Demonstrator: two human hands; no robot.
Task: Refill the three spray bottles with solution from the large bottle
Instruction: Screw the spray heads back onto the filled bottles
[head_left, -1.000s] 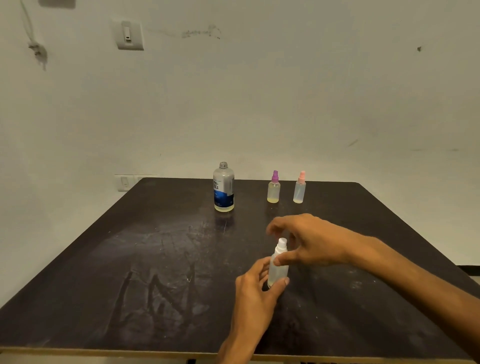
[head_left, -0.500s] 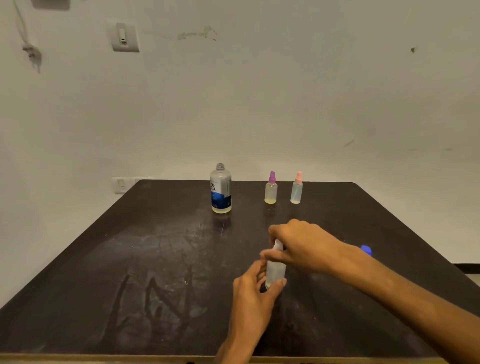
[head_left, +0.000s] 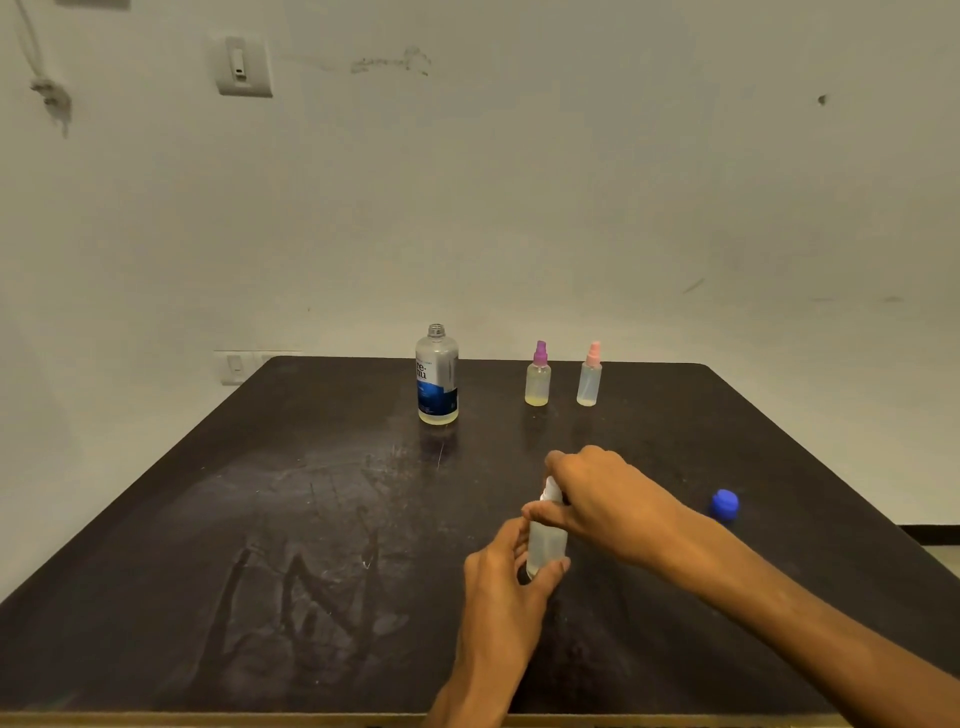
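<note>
The left hand (head_left: 506, 582) wraps the lower body of a clear spray bottle (head_left: 545, 545), thumb and fingers closed on it. The bottle stands on the table (head_left: 260, 519), its long axis nearly upright, tipped slightly to the right at the top, white nozzle pointing up. The right hand (head_left: 605, 499) comes over from the right, its fingers pinched on the nozzle just above the left hand. Beyond both hands, well apart, the large bottle (head_left: 437, 375) stands upright with its neck uncapped. To its right stand the purple-topped bottle (head_left: 538, 375) and pink-topped bottle (head_left: 589, 375), also upright. A blue cap (head_left: 725, 504) lies right of the right wrist.
</note>
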